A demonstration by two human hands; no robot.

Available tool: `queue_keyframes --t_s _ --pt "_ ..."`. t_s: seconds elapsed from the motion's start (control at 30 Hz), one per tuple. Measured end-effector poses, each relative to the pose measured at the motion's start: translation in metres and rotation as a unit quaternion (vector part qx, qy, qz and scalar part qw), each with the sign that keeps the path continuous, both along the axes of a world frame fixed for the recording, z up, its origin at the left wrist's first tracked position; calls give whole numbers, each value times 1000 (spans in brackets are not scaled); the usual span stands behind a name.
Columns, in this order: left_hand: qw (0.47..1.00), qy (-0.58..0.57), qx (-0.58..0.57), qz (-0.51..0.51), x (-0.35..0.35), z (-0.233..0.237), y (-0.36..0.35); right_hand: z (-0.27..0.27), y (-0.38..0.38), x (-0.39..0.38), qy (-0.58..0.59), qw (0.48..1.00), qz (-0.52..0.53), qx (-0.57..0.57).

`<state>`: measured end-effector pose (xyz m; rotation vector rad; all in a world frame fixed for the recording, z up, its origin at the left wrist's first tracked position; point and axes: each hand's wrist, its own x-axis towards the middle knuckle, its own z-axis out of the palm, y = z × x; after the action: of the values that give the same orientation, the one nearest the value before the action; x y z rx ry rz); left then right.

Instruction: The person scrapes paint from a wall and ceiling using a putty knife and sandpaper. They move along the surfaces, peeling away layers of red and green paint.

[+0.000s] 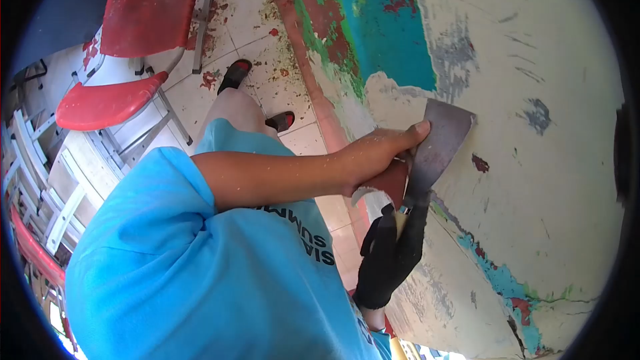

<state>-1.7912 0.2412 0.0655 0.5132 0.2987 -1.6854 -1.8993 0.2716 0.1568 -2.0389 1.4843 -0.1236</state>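
A broad putty knife (441,139) is held between my hands, its wide metal blade over the patchy wall (533,160). My right hand (395,247), in a black glove, is wrapped round the handle end, where a little yellowish colour shows. My bare left hand (383,152) presses its thumb on the blade's edge; its other fingers are hidden beneath. Just under this palm are a reddish-brown flat piece (391,182) and a curled whitish piece (375,201); I cannot tell what they are.
Old teal paint (383,27), red and green layers and cracks mark the wall. Paint flakes litter the tiled floor (247,13) around my sandals. Close on the left stands a red chair (152,12) with a metal frame; stacked metal frames (67,207) lie beyond it.
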Motion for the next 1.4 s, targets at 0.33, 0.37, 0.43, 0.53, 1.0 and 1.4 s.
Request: queue_keyframes --t_s 0.33,0.37,0.43,0.53,1.0,1.4 --pt "985 61 -87 -135 11 -19 8 -12 16 25 -33 995 -92 -5" --pt "985 68 -95 -123 12 -17 9 -11 18 25 -33 995 -99 -5" --pt "985 75 -101 -117 16 -9 12 -4 18 23 -72 981 -175 54" --pt "992 21 -35 -122 18 -4 3 -17 -12 7 -18 999 -1 -41" --pt "991 69 -57 -99 6 -13 6 -2 9 29 -86 975 -186 87" --pt "997 3 -39 -62 -1 -24 6 -19 14 26 -109 988 -110 24"
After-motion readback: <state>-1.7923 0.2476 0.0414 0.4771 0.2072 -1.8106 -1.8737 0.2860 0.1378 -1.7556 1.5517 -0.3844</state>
